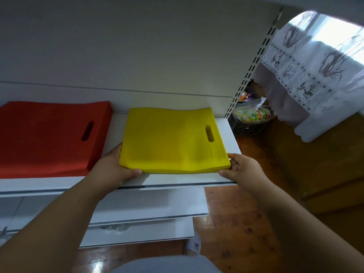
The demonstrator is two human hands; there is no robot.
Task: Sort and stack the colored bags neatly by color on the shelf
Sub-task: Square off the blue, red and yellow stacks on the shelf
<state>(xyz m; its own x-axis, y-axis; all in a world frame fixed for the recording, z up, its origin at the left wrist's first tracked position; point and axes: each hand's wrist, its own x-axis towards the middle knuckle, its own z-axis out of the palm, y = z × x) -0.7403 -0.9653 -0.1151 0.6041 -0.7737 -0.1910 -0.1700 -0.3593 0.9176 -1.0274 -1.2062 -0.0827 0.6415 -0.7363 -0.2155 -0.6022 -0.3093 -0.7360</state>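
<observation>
Yellow bag stack (173, 140): flat on the white shelf (177, 179), handle cutout at 3 o'clock. My left hand (116, 167) grips its near-left corner at 7 o'clock, thumb along the front edge. My right hand (242, 168) pinches the near-right corner at 5 o'clock. Red bag stack (51, 138): on the same shelf at 9 o'clock, apart from the yellow. Dark crate (244, 127) of bright packets: on the floor at 2 o'clock.
</observation>
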